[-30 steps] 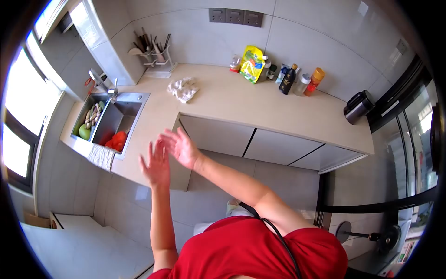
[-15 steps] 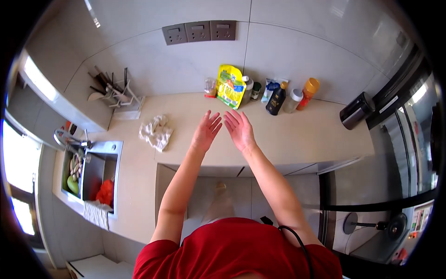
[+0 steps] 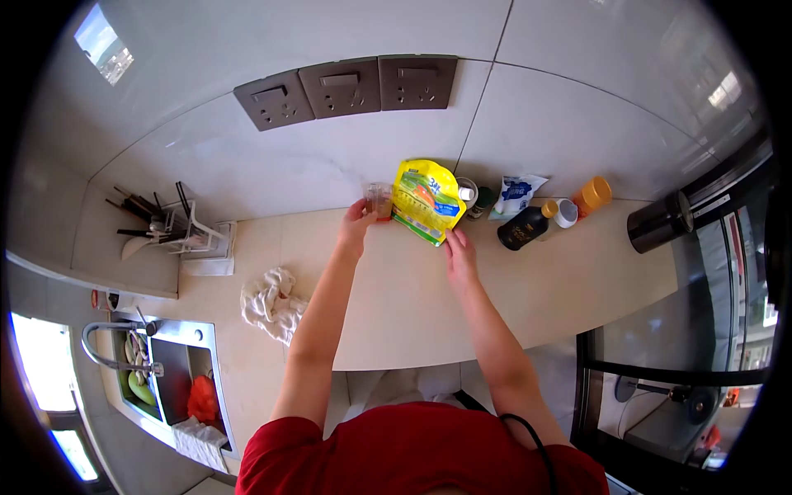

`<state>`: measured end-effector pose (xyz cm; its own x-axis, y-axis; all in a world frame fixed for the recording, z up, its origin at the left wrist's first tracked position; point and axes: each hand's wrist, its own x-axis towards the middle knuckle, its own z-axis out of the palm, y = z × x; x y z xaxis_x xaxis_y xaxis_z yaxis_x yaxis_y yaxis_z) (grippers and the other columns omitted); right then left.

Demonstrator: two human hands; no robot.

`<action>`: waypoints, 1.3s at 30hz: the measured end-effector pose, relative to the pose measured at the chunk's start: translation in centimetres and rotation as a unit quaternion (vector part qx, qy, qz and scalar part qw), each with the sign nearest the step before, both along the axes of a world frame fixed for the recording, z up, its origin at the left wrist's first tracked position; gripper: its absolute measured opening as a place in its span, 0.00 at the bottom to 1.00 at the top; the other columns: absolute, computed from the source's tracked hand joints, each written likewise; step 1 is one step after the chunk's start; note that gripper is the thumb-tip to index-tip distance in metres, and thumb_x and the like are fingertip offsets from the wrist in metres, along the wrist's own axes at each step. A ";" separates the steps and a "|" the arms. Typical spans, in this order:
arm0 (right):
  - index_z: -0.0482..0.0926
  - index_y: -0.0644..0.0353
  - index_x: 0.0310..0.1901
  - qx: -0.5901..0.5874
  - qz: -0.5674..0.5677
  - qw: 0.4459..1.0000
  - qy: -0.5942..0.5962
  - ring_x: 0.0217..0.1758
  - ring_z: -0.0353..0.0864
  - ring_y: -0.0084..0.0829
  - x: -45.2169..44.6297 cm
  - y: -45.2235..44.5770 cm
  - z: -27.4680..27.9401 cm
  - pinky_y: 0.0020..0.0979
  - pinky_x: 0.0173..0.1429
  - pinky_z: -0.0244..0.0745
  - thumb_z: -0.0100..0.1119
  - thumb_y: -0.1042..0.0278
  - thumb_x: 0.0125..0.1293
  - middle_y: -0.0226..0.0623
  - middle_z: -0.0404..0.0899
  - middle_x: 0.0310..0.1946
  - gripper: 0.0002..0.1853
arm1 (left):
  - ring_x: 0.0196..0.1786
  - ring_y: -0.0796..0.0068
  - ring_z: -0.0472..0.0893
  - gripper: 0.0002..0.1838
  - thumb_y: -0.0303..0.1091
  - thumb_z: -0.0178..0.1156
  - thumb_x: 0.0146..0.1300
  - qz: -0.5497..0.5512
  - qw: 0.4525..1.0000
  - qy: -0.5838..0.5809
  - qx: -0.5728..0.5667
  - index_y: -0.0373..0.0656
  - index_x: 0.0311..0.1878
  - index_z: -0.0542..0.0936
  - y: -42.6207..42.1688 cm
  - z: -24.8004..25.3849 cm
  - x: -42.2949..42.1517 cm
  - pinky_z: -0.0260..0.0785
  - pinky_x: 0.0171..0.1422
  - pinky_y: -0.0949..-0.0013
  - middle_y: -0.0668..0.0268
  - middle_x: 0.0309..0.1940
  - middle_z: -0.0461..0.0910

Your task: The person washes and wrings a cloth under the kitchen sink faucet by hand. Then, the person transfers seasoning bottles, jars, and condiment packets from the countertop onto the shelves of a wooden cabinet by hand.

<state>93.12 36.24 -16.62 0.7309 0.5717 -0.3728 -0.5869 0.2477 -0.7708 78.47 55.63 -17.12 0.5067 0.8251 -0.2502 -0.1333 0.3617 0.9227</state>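
My left hand [image 3: 356,221] is at the left side of a small clear jar [image 3: 380,198] with a reddish lower part, its fingers curled against it. Beside that jar, a yellow spouted pouch [image 3: 425,198] with a green bottom edge leans back near the wall. My right hand [image 3: 461,254] reaches up to the pouch's lower right corner. Its fingers are extended, with the tips at the pouch's edge, and no closed grip shows. Partly behind the pouch's white cap stand a clear jar [image 3: 469,186] and a dark small jar [image 3: 482,203].
To the right stand a black bottle [image 3: 523,229], a blue-and-white packet [image 3: 516,196], an orange-capped bottle [image 3: 592,196] and a black canister [image 3: 660,223]. On the left are a crumpled white cloth [image 3: 272,304], a utensil rack [image 3: 194,233] and a sink [image 3: 216,351]. Sockets [image 3: 346,87] line the wall.
Both hands have moved forward and apart from their open, raised pose. My left hand has come to the clear jar, my right to the yellow pouch. The view has moved closer to the wall.
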 end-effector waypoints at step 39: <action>0.74 0.63 0.52 0.117 0.607 0.786 0.004 0.51 0.75 0.23 -16.6 -3.1 13.3 0.27 0.58 0.68 0.60 0.67 0.62 0.32 0.78 0.48 0.17 | 0.41 0.75 0.80 0.14 0.36 0.59 0.63 0.268 0.950 -0.153 -0.053 0.41 0.48 0.74 -25.6 14.0 -24.5 0.75 0.43 0.68 0.66 0.40 0.79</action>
<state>76.57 33.11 -3.36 -0.4090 0.8993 -0.1547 -0.5053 -0.3644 -0.7822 53.92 30.02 -3.13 0.0841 0.9633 -0.2550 -0.5801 0.2554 0.7735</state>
